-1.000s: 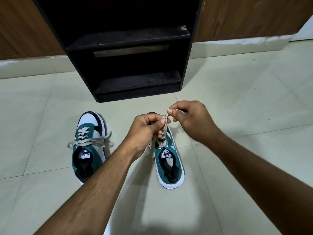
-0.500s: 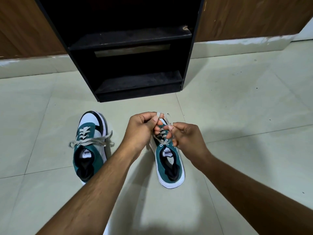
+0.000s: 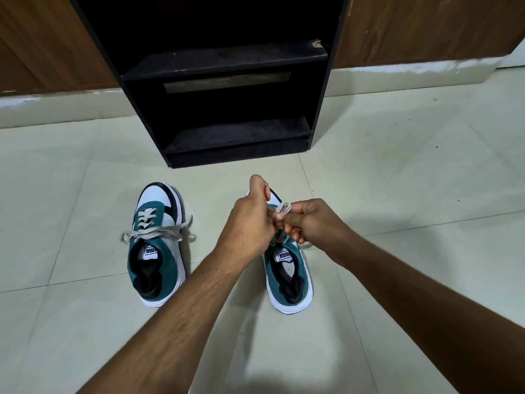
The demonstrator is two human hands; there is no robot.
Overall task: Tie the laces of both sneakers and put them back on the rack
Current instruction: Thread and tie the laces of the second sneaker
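A: Status?

B: Mid-knot on the right-hand teal-and-white sneaker [image 3: 288,275], which sits on the pale tiled floor [image 3: 397,194]. Left hand [image 3: 250,223] is closed in a fist over its grey lace [image 3: 285,208]. Right hand [image 3: 311,220] is curled shut, pinching a loop of that lace at the fingertips. Hands touch over the tongue.

A: Knot done?

B: Can't tell; the hands hide it. Judging by the loop, not finished.

A: Other shoe?

B: Left-hand teal-and-white sneaker [image 3: 156,251] is beside it, apart, nobody touching it. Its grey laces [image 3: 156,234] splay loose across the top, so I'd call it untied.

A: Rack?

B: Black open-shelf shoe rack [image 3: 241,135] is just ahead. No shoe on the visible shelves. Left: finish this knot, tie the other, shelve both.
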